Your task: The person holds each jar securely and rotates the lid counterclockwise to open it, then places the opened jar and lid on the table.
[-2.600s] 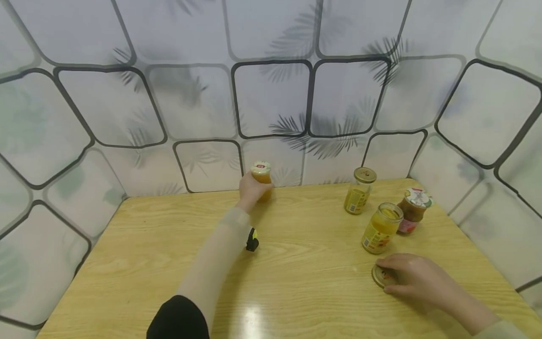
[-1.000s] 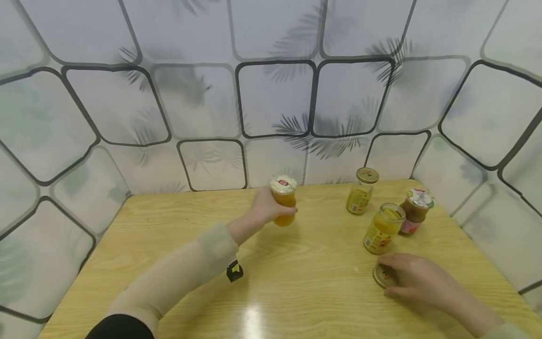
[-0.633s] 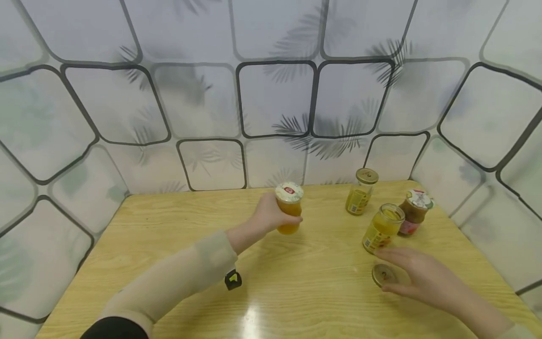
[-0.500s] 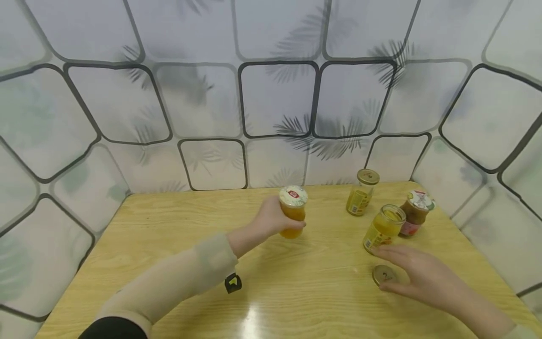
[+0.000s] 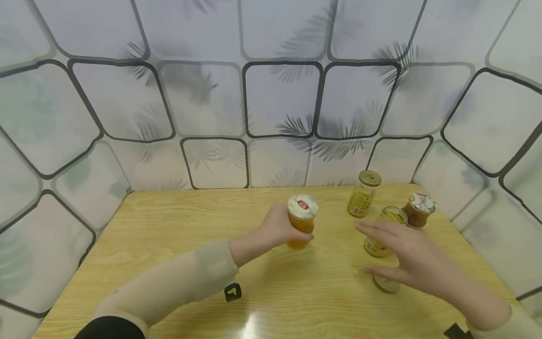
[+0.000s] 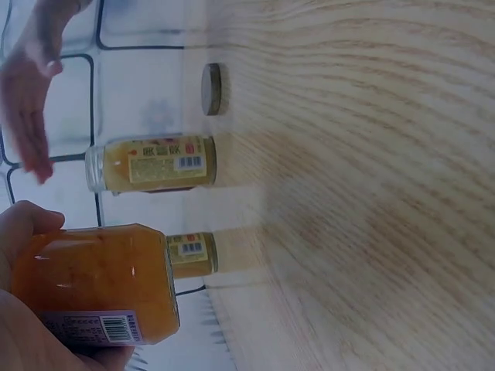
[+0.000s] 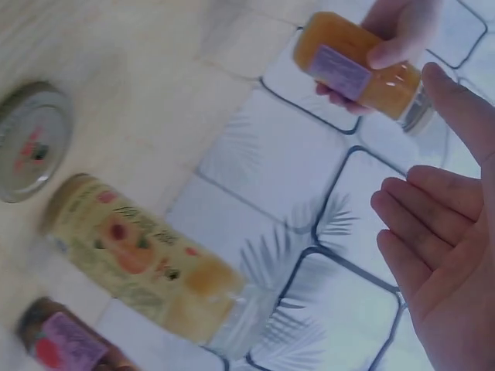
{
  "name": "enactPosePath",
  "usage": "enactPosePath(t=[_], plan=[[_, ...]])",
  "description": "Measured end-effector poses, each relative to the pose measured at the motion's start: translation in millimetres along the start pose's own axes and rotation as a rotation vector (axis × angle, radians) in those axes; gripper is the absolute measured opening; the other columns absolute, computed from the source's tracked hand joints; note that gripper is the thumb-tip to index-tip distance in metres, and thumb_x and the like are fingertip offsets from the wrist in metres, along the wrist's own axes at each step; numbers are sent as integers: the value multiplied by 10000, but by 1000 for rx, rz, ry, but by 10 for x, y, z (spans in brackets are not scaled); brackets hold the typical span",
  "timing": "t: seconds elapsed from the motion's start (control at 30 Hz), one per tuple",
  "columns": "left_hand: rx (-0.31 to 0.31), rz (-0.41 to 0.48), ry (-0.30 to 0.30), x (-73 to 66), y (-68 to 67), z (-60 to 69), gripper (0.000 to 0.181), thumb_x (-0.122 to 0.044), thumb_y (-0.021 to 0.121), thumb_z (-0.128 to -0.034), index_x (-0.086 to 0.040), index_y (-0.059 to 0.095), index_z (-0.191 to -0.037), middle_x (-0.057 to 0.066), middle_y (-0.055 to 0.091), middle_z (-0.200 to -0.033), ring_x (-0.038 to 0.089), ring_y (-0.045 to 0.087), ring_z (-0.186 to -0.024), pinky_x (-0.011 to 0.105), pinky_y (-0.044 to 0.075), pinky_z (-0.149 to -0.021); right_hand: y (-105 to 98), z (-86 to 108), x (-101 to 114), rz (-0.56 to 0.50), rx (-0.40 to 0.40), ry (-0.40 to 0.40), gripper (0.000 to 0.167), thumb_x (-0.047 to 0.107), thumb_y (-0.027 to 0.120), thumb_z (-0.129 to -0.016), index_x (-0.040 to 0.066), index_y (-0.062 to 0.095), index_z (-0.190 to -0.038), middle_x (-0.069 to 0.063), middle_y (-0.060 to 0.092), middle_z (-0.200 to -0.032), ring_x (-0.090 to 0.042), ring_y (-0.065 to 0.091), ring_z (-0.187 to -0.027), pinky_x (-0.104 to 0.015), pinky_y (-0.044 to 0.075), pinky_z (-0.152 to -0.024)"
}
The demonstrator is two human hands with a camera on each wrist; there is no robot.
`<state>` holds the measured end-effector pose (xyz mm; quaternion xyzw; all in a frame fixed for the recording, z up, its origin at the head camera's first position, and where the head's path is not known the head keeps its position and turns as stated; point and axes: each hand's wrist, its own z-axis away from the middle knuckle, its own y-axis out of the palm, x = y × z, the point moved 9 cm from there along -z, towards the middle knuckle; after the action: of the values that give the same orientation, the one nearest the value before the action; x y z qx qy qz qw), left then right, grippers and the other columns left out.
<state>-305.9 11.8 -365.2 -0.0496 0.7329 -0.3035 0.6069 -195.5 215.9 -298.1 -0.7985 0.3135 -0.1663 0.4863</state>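
Note:
My left hand (image 5: 276, 228) grips a jar of orange jam (image 5: 301, 220) with a pale patterned lid, held upright above the table. In the left wrist view its purple label (image 6: 93, 328) shows a barcode. My right hand (image 5: 419, 259) hovers with fingers extended and thumb apart, holding nothing. Beneath it a loose gold lid (image 5: 387, 284) lies on the table, partly hidden in the head view. An uncovered glass jar (image 5: 394, 215) with yellow contents and a yellow label stands just beyond; the right wrist view shows fruit on its label (image 7: 128, 243).
Behind stands another yellow-labelled jar (image 5: 361, 200) with its gold lid on. A brown jar (image 5: 417, 214) with a patterned lid is at the right, partly covered by the open jar and hand. A patterned wall (image 5: 277, 162) borders the wooden table (image 5: 178, 216).
My left hand has carried the orange jam jar from the table's back edge toward the right and nearer me. My right hand has let go of the gold lid and risen, its fingers spreading.

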Motion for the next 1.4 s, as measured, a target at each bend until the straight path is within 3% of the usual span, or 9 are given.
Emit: enactPosePath(t=[0.1,0.3,0.4,0.6,0.8,0.93,1.03,1.23,1.4], plan=[[16,-3,-2,-1,50,28,600,-107,965,-721,-36,693,-1251,119,776,-1182,238,728,-1095,351,596,-988,-101,-130,65,15,-41,-11,804,732,474,-992,130,586,-1513,-43,698,-1406,-248,705,-1180,-325,571,-958],[35,9,6,-24,125,77,609,-98,964,-716,-28,687,-1254,125,774,-1171,243,732,-1072,341,597,-967,-227,-405,183,-47,-99,-52,801,681,469,-1025,90,522,-1562,-108,647,-1478,-310,665,-1255,-95,321,-1197],[46,23,18,-29,164,90,615,-93,963,-717,-35,683,-1262,113,772,-1175,229,729,-1063,337,596,-965,-244,-526,234,-74,-111,-69,793,667,506,-1020,94,516,-1568,-106,641,-1491,-319,661,-1277,-187,409,-1185],[76,34,31,-10,227,102,597,-87,959,-723,-49,683,-1251,89,771,-1161,165,708,-1013,287,587,-929,-198,-702,324,-88,-113,-108,787,650,530,-1020,64,535,-1546,-106,645,-1482,-309,672,-1274,-485,578,-984],[88,21,36,-2,253,122,588,-80,951,-725,-48,680,-1245,86,769,-1148,152,694,-990,278,585,-907,-64,-790,329,-119,-59,-86,796,643,581,-1004,69,525,-1553,-109,622,-1508,-313,642,-1320,-508,600,-996],[100,27,15,16,263,138,594,-78,943,-737,-44,669,-1264,91,762,-1165,174,699,-1009,310,598,-921,72,-865,333,-132,-2,-62,824,496,830,-905,76,532,-1548,-111,619,-1513,-316,641,-1330,-504,603,-1002],[109,29,25,8,276,141,603,-73,937,-750,-27,654,-1281,110,756,-1163,196,712,-1002,312,610,-902,184,-912,345,-152,40,-44,849,354,919,-833,75,542,-1540,-112,623,-1507,-313,646,-1322,-497,603,-1002],[127,33,72,-30,311,147,652,-75,935,-771,-5,621,-1338,143,750,-1196,236,736,-1024,285,617,-884,337,-942,348,-192,87,-32,792,330,901,-855,36,569,-1511,-141,629,-1502,-341,635,-1335,-516,575,-1058],[144,68,68,-17,340,160,630,-67,931,-759,-18,641,-1316,130,762,-1168,166,720,-970,238,603,-847,418,-921,293,-223,132,32,710,317,840,-920,61,564,-1523,-131,618,-1522,-362,613,-1367,-555,554,-1078]])
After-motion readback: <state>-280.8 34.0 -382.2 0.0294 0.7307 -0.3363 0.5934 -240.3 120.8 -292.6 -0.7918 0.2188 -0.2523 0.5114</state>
